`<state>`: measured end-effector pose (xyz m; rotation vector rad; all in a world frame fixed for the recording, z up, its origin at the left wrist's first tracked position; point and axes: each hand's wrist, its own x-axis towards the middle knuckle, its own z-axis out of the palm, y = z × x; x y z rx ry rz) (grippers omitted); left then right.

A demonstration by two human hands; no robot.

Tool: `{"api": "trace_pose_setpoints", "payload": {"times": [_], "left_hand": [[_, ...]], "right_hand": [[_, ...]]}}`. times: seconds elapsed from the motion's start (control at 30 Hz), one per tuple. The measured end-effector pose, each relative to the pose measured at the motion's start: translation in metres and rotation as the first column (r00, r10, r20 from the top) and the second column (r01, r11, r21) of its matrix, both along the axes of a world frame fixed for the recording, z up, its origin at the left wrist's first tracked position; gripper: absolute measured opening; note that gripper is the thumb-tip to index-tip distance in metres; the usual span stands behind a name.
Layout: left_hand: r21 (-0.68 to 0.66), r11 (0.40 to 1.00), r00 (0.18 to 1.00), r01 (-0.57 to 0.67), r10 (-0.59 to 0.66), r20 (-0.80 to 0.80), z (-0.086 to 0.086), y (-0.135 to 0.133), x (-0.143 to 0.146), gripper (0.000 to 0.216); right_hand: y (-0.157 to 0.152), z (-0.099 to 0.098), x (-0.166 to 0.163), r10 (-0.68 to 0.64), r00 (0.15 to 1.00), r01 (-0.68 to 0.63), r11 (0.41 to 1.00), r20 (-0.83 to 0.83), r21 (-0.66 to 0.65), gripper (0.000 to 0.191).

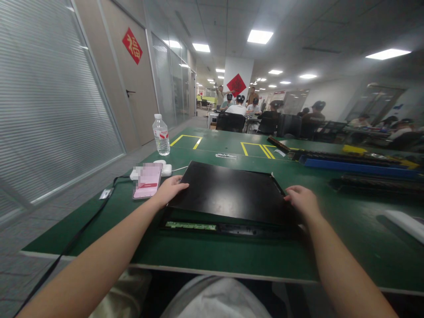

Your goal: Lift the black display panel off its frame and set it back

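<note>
A flat, glossy black panel [228, 190], like a display screen, is in front of me, tilted relative to the dark frame [258, 230] below it. A narrow green circuit board [191, 226] shows along the frame's near side. My left hand [171, 191] is closed on the panel's left edge, its thumb on top. At the right edge, my right hand [303, 202] has its fingertips pinched together. Whether they also touch the frame's side there, I cannot tell.
To the left are a phone [148, 181], white chargers [162, 168] with a black cable, and a water bottle [161, 136]. Dark strips and a blue bar [351, 163] lie at the right, near a white object [406, 224]. Several people sit at far tables.
</note>
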<state>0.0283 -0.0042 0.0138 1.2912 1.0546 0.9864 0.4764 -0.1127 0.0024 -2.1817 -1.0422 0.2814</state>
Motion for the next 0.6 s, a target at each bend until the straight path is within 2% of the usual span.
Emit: {"api": "trace_pose_setpoints", "payload": {"times": [0.27,0.6], "left_hand": [[0.008,1.000,1.000,-0.001,0.001,0.002,0.0033,-0.0028,0.0014,0.048],[0.008,1.000,0.999,-0.019,0.019,0.036,-0.0003,0.0013,0.0002,0.048]], "right_hand": [[-0.0017,0.0036,-0.0035,0.011,0.999,-0.010,0.999,0.036,-0.034,0.028],[-0.0001,0.0030,-0.0044,0.020,0.999,-0.019,0.999,0.031,-0.044,0.026]]}}
